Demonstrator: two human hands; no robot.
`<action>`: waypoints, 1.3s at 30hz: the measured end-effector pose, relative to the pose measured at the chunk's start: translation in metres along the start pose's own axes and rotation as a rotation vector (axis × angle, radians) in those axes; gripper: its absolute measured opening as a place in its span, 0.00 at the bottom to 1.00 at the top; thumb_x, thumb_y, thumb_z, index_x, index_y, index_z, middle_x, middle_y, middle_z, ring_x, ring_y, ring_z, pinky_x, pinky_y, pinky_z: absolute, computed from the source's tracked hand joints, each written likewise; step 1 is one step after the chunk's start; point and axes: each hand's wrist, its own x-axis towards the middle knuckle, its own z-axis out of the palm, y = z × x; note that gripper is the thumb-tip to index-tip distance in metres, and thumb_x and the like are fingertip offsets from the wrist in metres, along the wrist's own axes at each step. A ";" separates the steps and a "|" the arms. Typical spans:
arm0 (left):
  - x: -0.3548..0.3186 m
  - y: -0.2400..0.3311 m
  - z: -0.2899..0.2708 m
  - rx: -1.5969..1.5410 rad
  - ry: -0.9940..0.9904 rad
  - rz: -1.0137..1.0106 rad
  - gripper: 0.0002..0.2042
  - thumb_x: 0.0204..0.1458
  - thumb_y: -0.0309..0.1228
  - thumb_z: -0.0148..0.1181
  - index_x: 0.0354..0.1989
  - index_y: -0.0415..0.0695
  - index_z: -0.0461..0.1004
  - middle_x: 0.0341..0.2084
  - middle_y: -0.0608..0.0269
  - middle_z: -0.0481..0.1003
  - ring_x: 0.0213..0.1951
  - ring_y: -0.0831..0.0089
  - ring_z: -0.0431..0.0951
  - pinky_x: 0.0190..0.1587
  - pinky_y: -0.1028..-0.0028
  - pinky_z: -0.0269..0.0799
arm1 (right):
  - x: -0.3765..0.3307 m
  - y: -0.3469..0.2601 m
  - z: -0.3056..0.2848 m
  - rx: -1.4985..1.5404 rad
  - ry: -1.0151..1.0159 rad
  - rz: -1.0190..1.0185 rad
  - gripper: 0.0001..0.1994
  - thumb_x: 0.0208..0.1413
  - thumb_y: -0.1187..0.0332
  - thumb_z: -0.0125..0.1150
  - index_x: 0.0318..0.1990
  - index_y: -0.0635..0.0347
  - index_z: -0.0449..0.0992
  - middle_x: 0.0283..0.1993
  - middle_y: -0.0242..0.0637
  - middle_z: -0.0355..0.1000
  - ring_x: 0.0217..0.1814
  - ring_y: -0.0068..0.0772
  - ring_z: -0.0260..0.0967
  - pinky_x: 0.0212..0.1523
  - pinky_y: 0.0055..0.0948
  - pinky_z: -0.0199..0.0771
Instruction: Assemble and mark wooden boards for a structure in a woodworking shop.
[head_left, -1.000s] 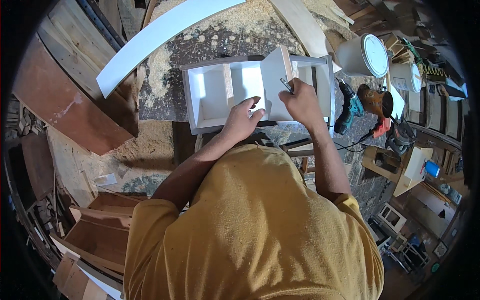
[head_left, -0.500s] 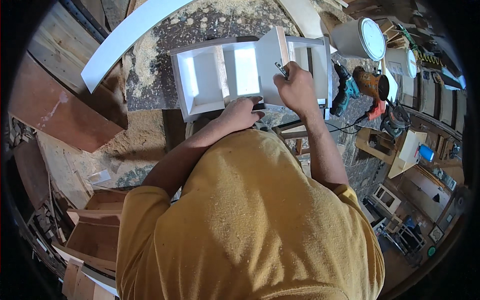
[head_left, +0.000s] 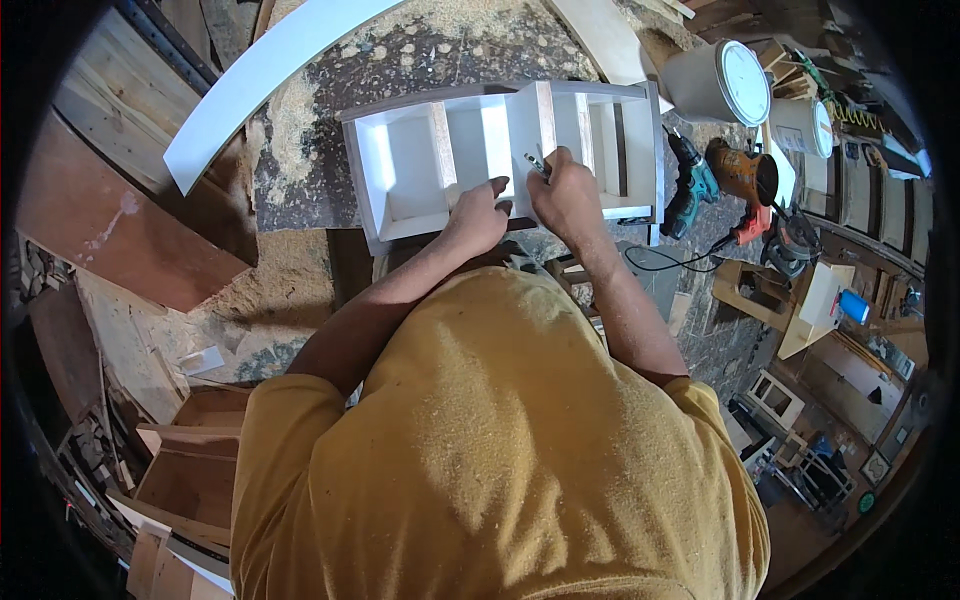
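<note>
A shallow white wooden box frame (head_left: 405,228) with upright dividers lies across the bench in front of me. My left hand (head_left: 478,217) rests at its near side, index finger and thumb apart, with nothing visible in its grip. Close beside it, my right hand (head_left: 566,203) is closed around a slim pencil (head_left: 536,165) whose end sticks out past the fingers. That hand is at the near end of the middle divider (head_left: 546,115), which stands inside the box. My right fingertips are partly hidden, so I cannot tell whether they also touch the divider.
A green cordless drill (head_left: 692,185), an orange-brown can (head_left: 738,172), a corded red tool (head_left: 752,222) and a white bucket (head_left: 705,85) stand to the right. A curved white strip (head_left: 260,75) arches at the far left. Sawdust covers the bench (head_left: 300,190). Drawers (head_left: 190,480) sit lower left.
The middle divider, raised and slanted before, now sits lower in the box. My right hand has moved left and nearer to me with the pencil; my left-hand fingers have lifted from the near edge.
</note>
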 end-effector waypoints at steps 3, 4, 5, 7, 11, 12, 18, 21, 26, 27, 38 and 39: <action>0.010 -0.001 -0.009 -0.208 -0.017 -0.077 0.15 0.57 0.28 0.50 0.51 0.36 0.71 0.37 0.52 0.77 0.40 0.68 0.76 0.44 0.70 0.70 | 0.005 0.016 0.022 -0.018 0.030 -0.057 0.13 0.48 0.68 0.59 0.33 0.70 0.66 0.23 0.57 0.71 0.29 0.62 0.72 0.32 0.51 0.73; 0.011 0.002 -0.013 -0.233 -0.023 -0.115 0.15 0.59 0.31 0.51 0.50 0.35 0.71 0.34 0.60 0.75 0.36 0.75 0.73 0.41 0.75 0.69 | 0.008 0.020 0.028 -0.034 0.035 -0.072 0.13 0.48 0.68 0.59 0.33 0.70 0.65 0.22 0.56 0.71 0.28 0.62 0.72 0.31 0.51 0.73; 0.012 0.004 -0.014 -0.232 -0.020 -0.117 0.15 0.59 0.31 0.51 0.50 0.35 0.71 0.34 0.60 0.75 0.36 0.75 0.73 0.41 0.75 0.69 | 0.009 0.023 0.033 -0.032 0.033 -0.074 0.13 0.48 0.68 0.59 0.33 0.70 0.65 0.22 0.56 0.71 0.28 0.62 0.72 0.31 0.51 0.73; 0.016 0.005 -0.015 -0.397 -0.005 -0.191 0.16 0.57 0.35 0.50 0.49 0.39 0.72 0.27 0.52 0.75 0.31 0.68 0.75 0.37 0.70 0.71 | 0.013 0.027 0.043 -0.047 0.021 -0.081 0.13 0.47 0.69 0.59 0.34 0.70 0.65 0.23 0.56 0.72 0.29 0.61 0.72 0.32 0.51 0.74; 0.024 0.013 -0.013 -0.497 0.028 -0.176 0.17 0.58 0.37 0.50 0.48 0.37 0.72 0.23 0.57 0.72 0.26 0.74 0.70 0.35 0.72 0.70 | 0.017 0.031 0.051 -0.052 0.000 -0.059 0.13 0.47 0.70 0.60 0.34 0.70 0.65 0.25 0.57 0.72 0.29 0.61 0.72 0.32 0.50 0.74; 0.027 0.018 -0.013 -0.533 0.039 -0.218 0.17 0.59 0.38 0.50 0.48 0.36 0.71 0.27 0.59 0.73 0.29 0.74 0.71 0.37 0.72 0.70 | 0.017 0.032 0.050 -0.034 -0.003 -0.063 0.13 0.47 0.70 0.60 0.35 0.70 0.65 0.25 0.58 0.72 0.30 0.61 0.73 0.32 0.50 0.74; 0.061 0.027 -0.013 -0.896 0.049 -0.433 0.20 0.59 0.43 0.51 0.52 0.39 0.70 0.41 0.63 0.72 0.42 0.74 0.70 0.42 0.71 0.70 | 0.022 0.033 0.052 -0.020 -0.035 -0.030 0.13 0.47 0.69 0.58 0.35 0.70 0.65 0.27 0.57 0.73 0.32 0.59 0.73 0.34 0.49 0.75; 0.077 0.031 -0.020 -0.894 0.036 -0.440 0.22 0.56 0.43 0.56 0.53 0.40 0.69 0.39 0.64 0.72 0.42 0.74 0.71 0.41 0.72 0.70 | 0.022 0.032 0.055 -0.032 -0.047 -0.002 0.12 0.48 0.69 0.58 0.35 0.69 0.65 0.27 0.56 0.73 0.32 0.59 0.74 0.35 0.49 0.75; 0.096 0.049 -0.024 -0.407 -0.113 -0.329 0.22 0.48 0.47 0.64 0.42 0.40 0.73 0.33 0.64 0.73 0.36 0.74 0.71 0.38 0.68 0.67 | 0.021 0.033 0.059 -0.057 -0.062 -0.009 0.12 0.48 0.69 0.57 0.36 0.68 0.65 0.27 0.55 0.73 0.32 0.58 0.74 0.35 0.50 0.75; 0.100 0.049 -0.023 -0.405 -0.109 -0.327 0.22 0.48 0.47 0.64 0.42 0.40 0.73 0.33 0.64 0.73 0.36 0.74 0.71 0.38 0.68 0.67 | 0.021 0.032 0.060 -0.048 -0.062 -0.027 0.12 0.48 0.69 0.57 0.36 0.68 0.65 0.27 0.54 0.73 0.32 0.57 0.74 0.35 0.50 0.75; 0.132 0.026 0.001 0.008 -0.038 -0.258 0.22 0.45 0.37 0.57 0.45 0.32 0.73 0.40 0.43 0.77 0.44 0.54 0.78 0.46 0.62 0.71 | 0.026 0.040 0.070 0.005 -0.078 -0.019 0.12 0.49 0.69 0.55 0.37 0.68 0.65 0.28 0.55 0.74 0.32 0.59 0.74 0.36 0.52 0.75; 0.134 0.022 0.003 0.009 -0.038 -0.260 0.22 0.45 0.37 0.57 0.45 0.32 0.73 0.40 0.43 0.77 0.44 0.54 0.78 0.46 0.62 0.71 | 0.026 0.038 0.069 0.024 -0.078 -0.003 0.12 0.48 0.70 0.55 0.37 0.70 0.66 0.28 0.57 0.73 0.32 0.60 0.73 0.36 0.52 0.74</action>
